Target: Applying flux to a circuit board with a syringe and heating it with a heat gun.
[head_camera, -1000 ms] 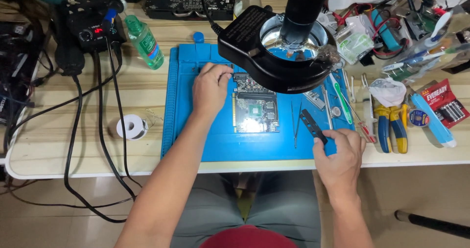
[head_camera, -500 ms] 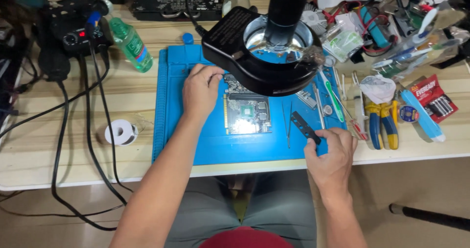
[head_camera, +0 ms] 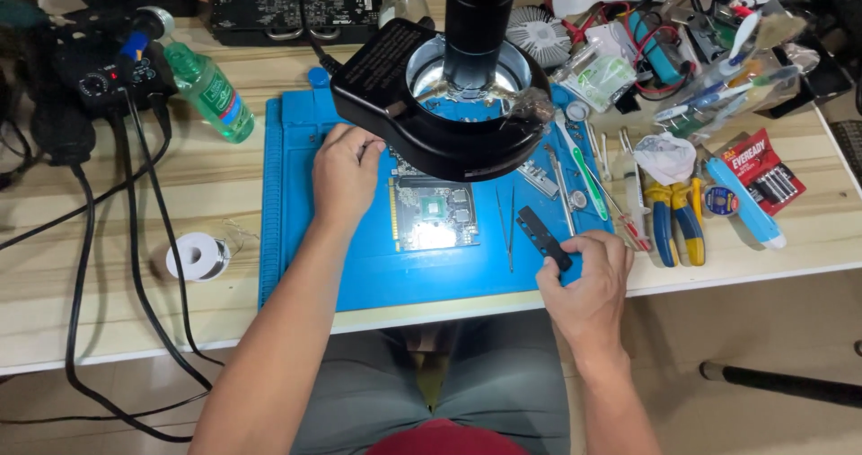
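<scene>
- The wooden workbench (head_camera: pixel 108 302) ran the full width in front of me, crowded along its far edge and right end.
- The blue work mat (head_camera: pixel 296 266) lay in the middle of it, its near edge just short of the bench edge.
- The black ring-light magnifier (head_camera: pixel 449 114) hung over the far half of the mat, covering the upper part of the board beneath it.
- The green circuit board (head_camera: pixel 435 214) sat flat on the mat, near its middle, between my two hands.
- My left hand (head_camera: pixel 344 172) rested on the mat at the board's left edge — fingers curled loosely down, tips touching the board's top-left corner under the magnifier's rim; I could not tell whether they pinched anything.
- My right hand (head_camera: pixel 588 280) sat at the mat's near right corner, fingers closed around the near end of a flat black tool (head_camera: pixel 544 237), which angled up and left over the mat.
- A green plastic bottle (head_camera: pixel 208 91) lay tilted, well left of the mat.
- Blue-and-yellow pliers (head_camera: pixel 673 226) lay just right of the mat.
- A white solder spool (head_camera: pixel 196 257) stood on the bench to the mat's left.
- Thin tweezers (head_camera: pixel 510 230) lay on the mat — between the board and the black tool.
</scene>
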